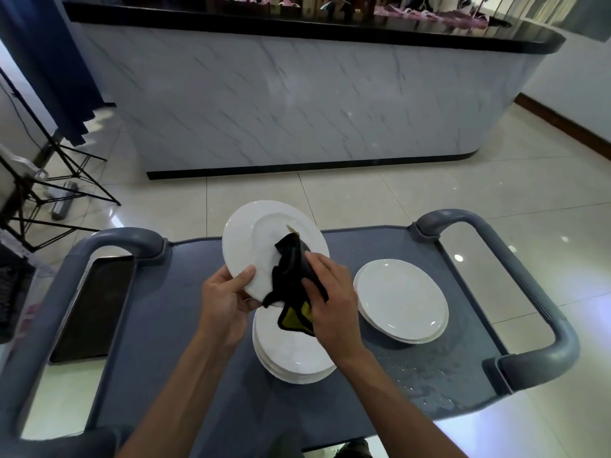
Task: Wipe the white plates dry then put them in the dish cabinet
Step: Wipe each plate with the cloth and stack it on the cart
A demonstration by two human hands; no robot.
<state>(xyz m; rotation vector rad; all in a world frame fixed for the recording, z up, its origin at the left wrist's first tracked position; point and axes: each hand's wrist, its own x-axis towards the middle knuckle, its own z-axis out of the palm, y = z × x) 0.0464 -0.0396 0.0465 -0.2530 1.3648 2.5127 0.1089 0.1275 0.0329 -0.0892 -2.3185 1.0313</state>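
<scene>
Grey cart surface (205, 325), tiled floor beyond. My left hand (224, 302) grips the raised plate (254, 239) above the near-edge stack (291, 355); my right hand (330, 292) presses the cloth (291, 276) on it. Step: wiping. Next: finish drying, then carry it to the cabinet.

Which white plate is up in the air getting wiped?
The tilted plate, held at its rim by the left hand while the right hand presses the black cloth on it. The others lie stacked on the cart.
</scene>
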